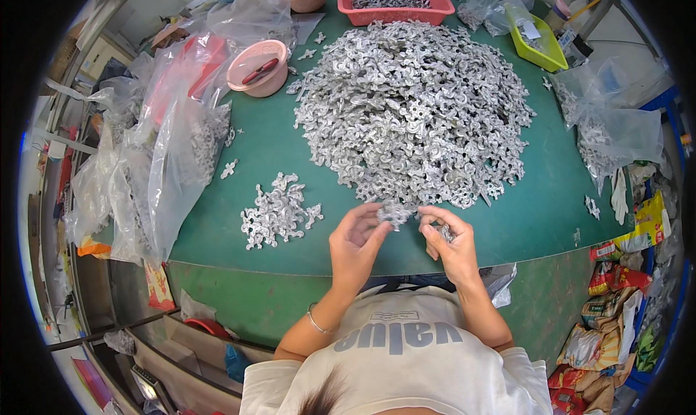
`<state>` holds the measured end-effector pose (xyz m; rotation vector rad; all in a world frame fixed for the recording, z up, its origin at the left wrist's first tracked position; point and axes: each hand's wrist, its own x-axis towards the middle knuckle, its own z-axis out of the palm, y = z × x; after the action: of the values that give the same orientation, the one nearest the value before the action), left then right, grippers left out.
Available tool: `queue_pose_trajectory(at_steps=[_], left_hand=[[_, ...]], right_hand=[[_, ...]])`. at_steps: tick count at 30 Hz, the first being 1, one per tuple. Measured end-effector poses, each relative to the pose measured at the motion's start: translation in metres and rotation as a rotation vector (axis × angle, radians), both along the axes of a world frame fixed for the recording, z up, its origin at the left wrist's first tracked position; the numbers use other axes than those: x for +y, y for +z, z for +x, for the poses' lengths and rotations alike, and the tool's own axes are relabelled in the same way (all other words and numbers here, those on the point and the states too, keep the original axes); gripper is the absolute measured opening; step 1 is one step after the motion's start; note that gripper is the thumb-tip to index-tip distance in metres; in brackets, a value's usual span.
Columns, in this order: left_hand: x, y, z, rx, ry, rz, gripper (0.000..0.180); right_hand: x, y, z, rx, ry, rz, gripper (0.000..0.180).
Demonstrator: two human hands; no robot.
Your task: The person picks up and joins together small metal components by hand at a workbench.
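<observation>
My left hand (pixel 354 242) is closed, thumb and fingers pinching a small silver-grey cast metal part (pixel 395 213) with rounded lobes, slightly blurred. Just to its right, my right hand (pixel 455 250) is curled with another silver metal part (pixel 446 233) between its fingers, and its fingertips come close to the first one. Both hands are at the near edge of a large heap of like metal parts (pixel 413 110) on the green table (pixel 341 245). A smaller pile of the same parts (pixel 279 210) lies left of my left hand.
Behind the heap stands a red basket (pixel 442 15) of parts. A pink bowl (pixel 250 85) with a red-handled tool is at the left, near clear plastic bags (pixel 163 161). At the right are a yellow-green basket (pixel 540 52) and bagged parts (pixel 598 136).
</observation>
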<state>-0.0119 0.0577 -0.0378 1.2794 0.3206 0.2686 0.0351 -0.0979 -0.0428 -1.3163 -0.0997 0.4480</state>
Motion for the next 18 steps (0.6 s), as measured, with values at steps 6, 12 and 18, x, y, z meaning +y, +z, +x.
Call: queue_pose_trajectory(at_steps=[6,12,18], left_hand=[[-0.009,0.011,0.001,-0.095,-0.139,-0.155,0.030],[-0.007,-0.015,-0.001,0.039,-0.209,0.315,0.029],[0.000,-0.053,0.002,0.084,-0.017,0.641,0.024]], right_hand=[[-0.003,0.012,-0.004,-0.058,0.015,-0.123,0.021],[-0.008,-0.017,0.000,-0.243,0.121,-0.408,0.020],[0.012,-0.032,0.000,-0.628,-0.061,-0.725,0.025]])
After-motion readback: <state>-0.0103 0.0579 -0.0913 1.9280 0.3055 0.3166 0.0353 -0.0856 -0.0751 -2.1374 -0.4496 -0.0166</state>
